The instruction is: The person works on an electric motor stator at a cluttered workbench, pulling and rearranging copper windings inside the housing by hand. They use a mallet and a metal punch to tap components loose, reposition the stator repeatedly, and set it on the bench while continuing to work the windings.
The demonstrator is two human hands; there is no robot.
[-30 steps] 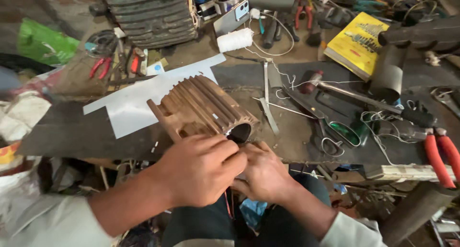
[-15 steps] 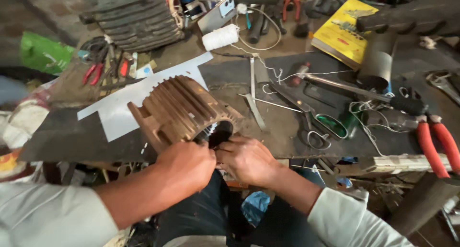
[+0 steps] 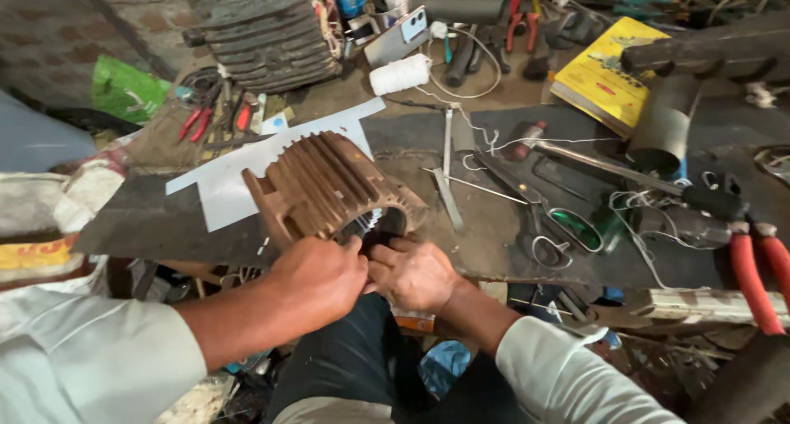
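Fingers of the left hand and right hand press together at the near open end of the ribbed motor housing; what they pinch is hidden.

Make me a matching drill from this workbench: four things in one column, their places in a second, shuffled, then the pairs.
Things
1. brown ribbed cylindrical metal motor housing
2. spool of white thread
3. yellow rectangular book
4. red-handled pliers

Places
A. far right edge of the bench
B. upper right, beside a dark metal tube
C. top centre, behind the white sheet
D. at the left hand and right hand

Pairs: 1-D, 2-C, 3-B, 4-A
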